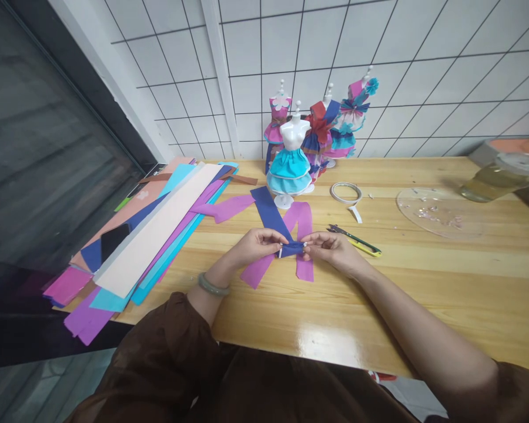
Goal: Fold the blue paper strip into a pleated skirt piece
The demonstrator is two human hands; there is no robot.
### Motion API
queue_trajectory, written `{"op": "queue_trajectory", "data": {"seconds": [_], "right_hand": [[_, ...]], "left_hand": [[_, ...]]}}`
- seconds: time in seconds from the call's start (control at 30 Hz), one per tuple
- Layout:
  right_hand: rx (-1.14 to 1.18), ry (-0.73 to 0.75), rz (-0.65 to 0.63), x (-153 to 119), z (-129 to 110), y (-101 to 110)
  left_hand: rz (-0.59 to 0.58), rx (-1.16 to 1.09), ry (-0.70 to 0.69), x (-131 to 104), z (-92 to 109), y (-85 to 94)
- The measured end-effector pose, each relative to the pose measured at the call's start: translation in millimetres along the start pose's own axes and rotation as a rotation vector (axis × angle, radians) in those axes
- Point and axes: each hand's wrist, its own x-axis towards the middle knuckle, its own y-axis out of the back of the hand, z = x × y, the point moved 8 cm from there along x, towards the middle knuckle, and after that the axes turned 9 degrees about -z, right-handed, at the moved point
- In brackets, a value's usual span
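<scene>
Between my two hands is a dark blue crepe paper strip (267, 211), its near end gathered into folds. My left hand (261, 244) pinches the left side of the folds, and my right hand (330, 249) pinches the right side. Small white bits show at both edges of the folded end. Under it, a purple paper strip (305, 226) lies bent over on the table, with two ends pointing toward me. Just beyond stands a white mannequin (294, 132) wearing a tiered turquoise paper skirt (288, 167). Black-and-yellow thread snips (357, 239) lie by my right hand.
Stacked coloured paper strips (158, 229) cover the table's left side, with a dark phone (114, 239) on them. Several dressed mannequins (320, 129) stand by the tiled wall. A tape roll (346, 192), a clear plate (423, 220) of small bits and a jar (494, 179) are to the right.
</scene>
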Motion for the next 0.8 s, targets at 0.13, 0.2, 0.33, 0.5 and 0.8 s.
{"op": "queue_trajectory", "data": {"seconds": [0.13, 0.2, 0.33, 0.5, 0.8], "right_hand": [[-0.025, -0.001, 0.017, 0.3, 0.8, 1.8], [-0.017, 0.001, 0.012, 0.2, 1.8, 2.5], [-0.006, -0.010, -0.007, -1.4, 2.1, 3.3], [-0.017, -0.030, -0.008, -3.2, -2.2, 1.2], [-0.181, 0.037, 0.061, -0.7, -9.4, -2.2]], "left_hand": [[0.001, 0.008, 0.012, -0.9, 1.3, -0.3], [-0.002, 0.016, 0.004, -1.8, 4.1, -0.5], [-0.019, 0.043, -0.013, -3.0, 8.9, -1.2], [-0.037, 0.070, -0.032, -3.9, 14.7, -2.9], [-0.024, 0.185, -0.077, -3.2, 26.3, -5.7]]}}
